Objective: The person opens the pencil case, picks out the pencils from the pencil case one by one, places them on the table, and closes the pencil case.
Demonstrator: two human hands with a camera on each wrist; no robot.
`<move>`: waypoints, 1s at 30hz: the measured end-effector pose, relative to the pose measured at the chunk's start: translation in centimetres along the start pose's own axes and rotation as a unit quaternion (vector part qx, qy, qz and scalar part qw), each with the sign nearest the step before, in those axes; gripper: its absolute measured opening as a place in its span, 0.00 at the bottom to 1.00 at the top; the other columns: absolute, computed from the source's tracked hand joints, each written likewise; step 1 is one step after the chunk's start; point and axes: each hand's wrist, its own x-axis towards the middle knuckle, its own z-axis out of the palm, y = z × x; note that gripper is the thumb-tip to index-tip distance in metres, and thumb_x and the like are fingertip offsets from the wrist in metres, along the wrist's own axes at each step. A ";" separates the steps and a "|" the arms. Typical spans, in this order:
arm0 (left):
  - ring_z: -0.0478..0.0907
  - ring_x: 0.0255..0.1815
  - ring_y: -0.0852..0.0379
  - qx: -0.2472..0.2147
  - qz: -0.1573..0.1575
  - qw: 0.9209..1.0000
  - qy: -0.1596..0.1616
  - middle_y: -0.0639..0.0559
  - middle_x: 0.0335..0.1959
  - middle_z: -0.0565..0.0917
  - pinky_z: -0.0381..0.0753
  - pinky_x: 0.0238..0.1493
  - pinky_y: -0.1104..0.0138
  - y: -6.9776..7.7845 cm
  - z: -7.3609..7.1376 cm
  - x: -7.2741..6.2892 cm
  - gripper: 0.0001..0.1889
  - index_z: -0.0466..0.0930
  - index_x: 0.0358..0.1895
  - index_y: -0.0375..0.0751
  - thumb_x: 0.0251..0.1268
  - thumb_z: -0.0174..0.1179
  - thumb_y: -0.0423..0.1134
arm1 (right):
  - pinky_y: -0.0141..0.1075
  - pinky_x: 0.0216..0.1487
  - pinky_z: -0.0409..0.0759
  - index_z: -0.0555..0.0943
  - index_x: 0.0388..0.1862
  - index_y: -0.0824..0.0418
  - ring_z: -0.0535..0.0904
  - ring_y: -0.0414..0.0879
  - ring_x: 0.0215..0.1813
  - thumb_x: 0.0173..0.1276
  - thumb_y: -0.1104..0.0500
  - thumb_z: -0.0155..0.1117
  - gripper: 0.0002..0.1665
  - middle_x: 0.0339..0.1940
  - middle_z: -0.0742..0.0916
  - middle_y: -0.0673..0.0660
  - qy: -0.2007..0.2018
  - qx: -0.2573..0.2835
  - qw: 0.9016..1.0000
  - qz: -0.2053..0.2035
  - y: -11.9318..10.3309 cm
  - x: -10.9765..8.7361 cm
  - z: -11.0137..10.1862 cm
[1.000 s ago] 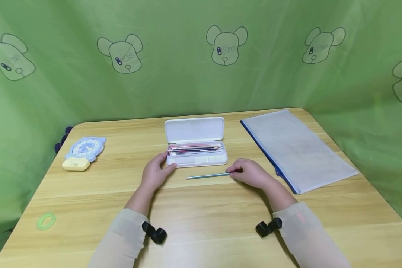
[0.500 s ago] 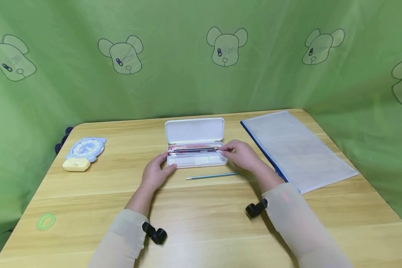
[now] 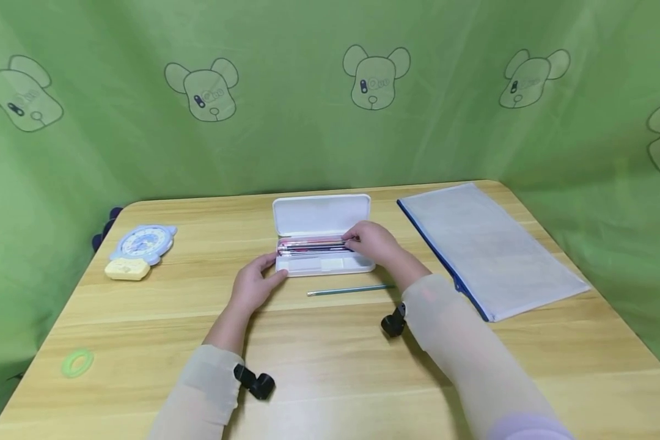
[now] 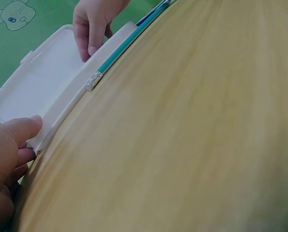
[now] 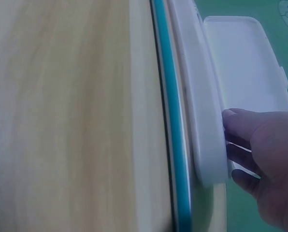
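- Head: your left hand point(image 3: 251, 285) grips the L end of the long white plastic pencil case point(image 3: 359, 263), thumb at its front corner. Case sits on the far half of the pale wood-grain table point(image 3: 313, 379), white lid point(image 3: 320, 215) up, tilted back.
- Same view: your right hand point(image 3: 373, 240), apart from LH, has thumb + index at the R ends of the slim mixed-colour pencils point(image 3: 310, 247) in the case's rear compartment. Slim teal pencil w/ silver ferrule point(image 3: 349, 289) lies on table just in front of case, not touching.
- Step, my read: RH handling pencils in case, LH steadying. Next move prob calls for a clean fingertip pinch on one, neighbours undisturbed.
- Writing: bear faces on the green fabric curtain point(image 3: 286, 146) carry letters like "Quo", too faint to be sure. Pale-blue clock-like disc point(image 3: 144, 242): marks too small.
- L wrist: LH thumb over case's front edge, fingers curled at its end. No legible brand.
- R wrist: RH fingertips hidden by case wall; can't tell if clamped on a pencil. Teal pencil blurred, no print legible.
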 end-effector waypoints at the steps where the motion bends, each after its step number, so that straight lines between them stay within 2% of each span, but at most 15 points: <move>1: 0.67 0.73 0.44 -0.001 0.001 1.000 0.000 0.44 0.67 0.76 0.61 0.77 0.52 0.0 0.0 0.0 0.29 0.72 0.66 0.39 0.64 0.64 0.47 | 0.49 0.68 0.74 0.84 0.54 0.60 0.79 0.55 0.62 0.72 0.59 0.60 0.15 0.55 0.86 0.59 -0.005 -0.010 1.000 -0.002 -0.1 0.1 0.0; 6: 0.67 0.73 0.44 -0.004 -0.003 1.000 0.002 0.44 0.67 0.76 0.61 0.76 0.52 0.2 0.0 0.1 0.29 0.73 0.66 0.40 0.64 0.65 0.47 | 0.49 0.70 0.73 0.84 0.56 0.58 0.78 0.55 0.63 0.72 0.61 0.60 0.16 0.57 0.86 0.58 -0.020 -0.040 0.999 0.000 -0.4 0.5 0.0; 11: 0.67 0.73 0.44 -0.004 -0.007 1.000 -0.001 0.44 0.67 0.76 0.62 0.76 0.52 0.3 0.0 0.0 0.29 0.73 0.66 0.39 0.64 0.65 0.47 | 0.49 0.70 0.73 0.85 0.54 0.57 0.79 0.55 0.63 0.72 0.60 0.60 0.14 0.56 0.87 0.58 -0.018 -0.049 0.999 0.004 -0.5 0.5 0.1; 18: 0.67 0.72 0.43 0.032 0.020 0.999 -0.020 0.43 0.67 0.76 0.62 0.76 0.52 0.1 -0.7 0.5 0.31 0.72 0.66 0.39 0.62 0.66 0.47 | 0.49 0.68 0.74 0.86 0.50 0.59 0.80 0.55 0.60 0.71 0.61 0.60 0.12 0.53 0.87 0.59 -0.009 -0.037 0.999 0.006 -0.4 0.4 0.5; 23: 0.62 0.75 0.39 0.058 0.043 0.996 -0.046 0.39 0.72 0.70 0.59 0.77 0.49 -0.4 -1.3 1.3 0.37 0.67 0.71 0.40 0.59 0.67 0.50 | 0.48 0.68 0.74 0.86 0.49 0.58 0.80 0.54 0.60 0.71 0.60 0.61 0.12 0.52 0.88 0.58 -0.004 -0.039 0.999 0.007 -0.3 0.4 0.7; 27: 0.59 0.76 0.38 0.079 0.045 0.994 -0.057 0.38 0.74 0.65 0.57 0.78 0.47 -0.8 -1.6 1.8 0.40 0.64 0.73 0.46 0.58 0.67 0.53 | 0.48 0.68 0.75 0.86 0.49 0.58 0.81 0.54 0.60 0.71 0.60 0.61 0.12 0.52 0.88 0.58 -0.002 -0.039 0.999 0.004 -0.3 0.4 0.7; 30: 0.58 0.77 0.38 0.079 0.046 0.994 -0.062 0.38 0.75 0.64 0.56 0.78 0.47 -0.8 -1.7 1.9 0.40 0.64 0.74 0.48 0.58 0.67 0.53 | 0.48 0.68 0.75 0.86 0.49 0.59 0.80 0.54 0.60 0.71 0.60 0.61 0.12 0.52 0.88 0.58 -0.002 -0.030 1.000 0.008 -0.3 0.3 0.5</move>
